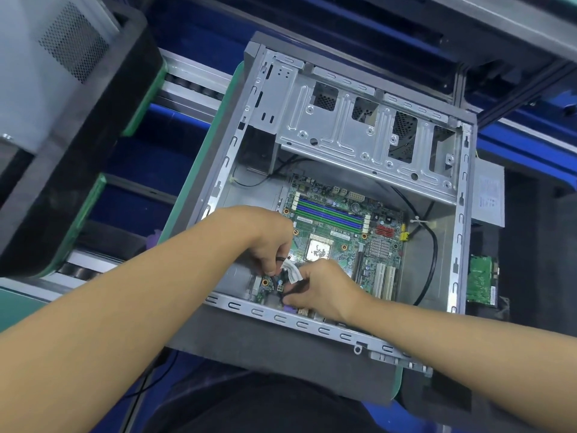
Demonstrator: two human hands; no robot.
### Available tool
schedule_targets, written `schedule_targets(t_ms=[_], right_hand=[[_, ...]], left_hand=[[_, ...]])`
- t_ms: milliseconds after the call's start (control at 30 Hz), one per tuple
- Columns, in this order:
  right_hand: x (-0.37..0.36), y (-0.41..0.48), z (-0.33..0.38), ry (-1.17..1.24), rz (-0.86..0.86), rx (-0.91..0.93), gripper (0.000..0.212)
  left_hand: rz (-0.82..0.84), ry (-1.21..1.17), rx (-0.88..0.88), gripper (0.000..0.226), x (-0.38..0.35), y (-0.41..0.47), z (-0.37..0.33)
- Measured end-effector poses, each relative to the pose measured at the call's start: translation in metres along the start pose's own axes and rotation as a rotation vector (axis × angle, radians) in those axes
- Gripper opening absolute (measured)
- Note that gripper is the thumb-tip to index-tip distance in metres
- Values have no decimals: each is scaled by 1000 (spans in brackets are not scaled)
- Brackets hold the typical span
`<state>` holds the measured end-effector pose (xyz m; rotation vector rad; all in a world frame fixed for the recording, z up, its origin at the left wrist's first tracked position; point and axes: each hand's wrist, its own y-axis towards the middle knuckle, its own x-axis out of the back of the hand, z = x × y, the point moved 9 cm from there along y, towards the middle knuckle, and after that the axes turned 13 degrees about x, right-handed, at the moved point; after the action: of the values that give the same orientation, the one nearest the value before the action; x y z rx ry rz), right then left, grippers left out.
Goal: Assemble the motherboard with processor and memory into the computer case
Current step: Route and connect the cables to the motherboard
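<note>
Wiring step at the near corner of the motherboard [337, 232]
Head view: the board lies flat inside the computer case [296, 324]. The left hand [268, 245] pinches a black cable [292, 291] beside its white tag [292, 271]; the right hand [321, 289] pinches the cable's lower end. Best done by squaring the plug over the small socket [279, 288], then pressing straight down.

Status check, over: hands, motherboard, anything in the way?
Left grip, right grip pinch tagged black cable. Motherboard lies in case, grips over its near corner. Nothing else in the way.
</note>
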<state>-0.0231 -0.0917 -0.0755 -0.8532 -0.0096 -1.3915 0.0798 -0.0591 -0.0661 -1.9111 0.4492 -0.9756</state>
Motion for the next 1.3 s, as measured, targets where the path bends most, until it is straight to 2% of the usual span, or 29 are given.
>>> schedule_targets(t_ms=[133,300,400,633,767,867,1033,1167,1300], right_hand=[[3,-1,-1,60,-36,-12,20],[4,-1,1,66,-61,9,31],[2,-1,-1,59,-55,4,25],[0,0,2,-3,-50,28,7],[-1,1,8,-72,-24,92,5],[-7,5,18,-206,28,195,9],[-12,5,33,-294,75,353,15],[-5,1,39,-256,12,413,15],[-4,-2,34,-185,15,366,8]], left_hand=[[-28,12,-6,22,2,-1,-1],[-10,0,-20,11,2,-3,-3],[-12,14,-39,4,3,-3,-5],[-5,30,-44,4,1,-1,-5],[-24,50,-52,4,1,1,-5],[-50,70,-58,6,1,2,-5],[-70,92,-60,9,2,1,-5],[-67,92,-48,11,2,-1,-5],[-73,97,-47,9,3,-4,-6]])
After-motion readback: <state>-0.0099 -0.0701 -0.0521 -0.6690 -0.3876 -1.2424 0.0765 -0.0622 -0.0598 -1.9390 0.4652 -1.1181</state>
